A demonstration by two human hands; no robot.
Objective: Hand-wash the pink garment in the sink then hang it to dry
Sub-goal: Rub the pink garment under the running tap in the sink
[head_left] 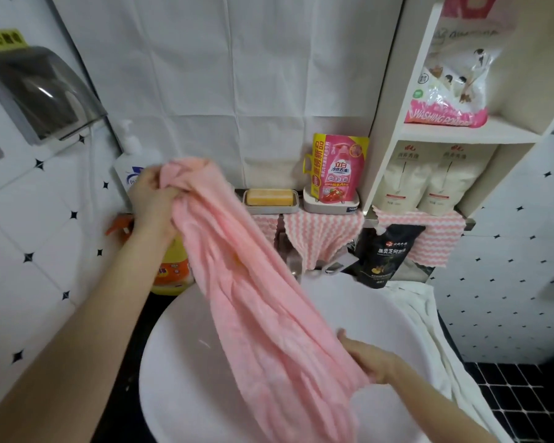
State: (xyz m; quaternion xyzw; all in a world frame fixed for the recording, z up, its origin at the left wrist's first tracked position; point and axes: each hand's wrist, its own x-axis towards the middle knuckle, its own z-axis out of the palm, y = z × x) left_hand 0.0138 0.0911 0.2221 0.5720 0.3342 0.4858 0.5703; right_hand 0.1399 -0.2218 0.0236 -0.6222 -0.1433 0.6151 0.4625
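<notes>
A long pink garment (243, 292) stretches diagonally above the round white sink basin (186, 372). My left hand (152, 199) grips its bunched upper end, raised at the upper left. Lower right, over the basin, my right hand (370, 359) grips the garment near its lower part. The loose lower end of the cloth hangs down into the basin. The garment hides the tap area in part.
A bar of soap in a dish (271, 198) and a pink detergent pouch (336, 169) stand on the ledge behind. Pink-and-white cloths (323, 233) hang there. A pump bottle (131, 161), an orange-yellow bottle (173, 266), a black pouch (384, 254), a white cloth (429, 330) and shelves (461, 132) surround the basin.
</notes>
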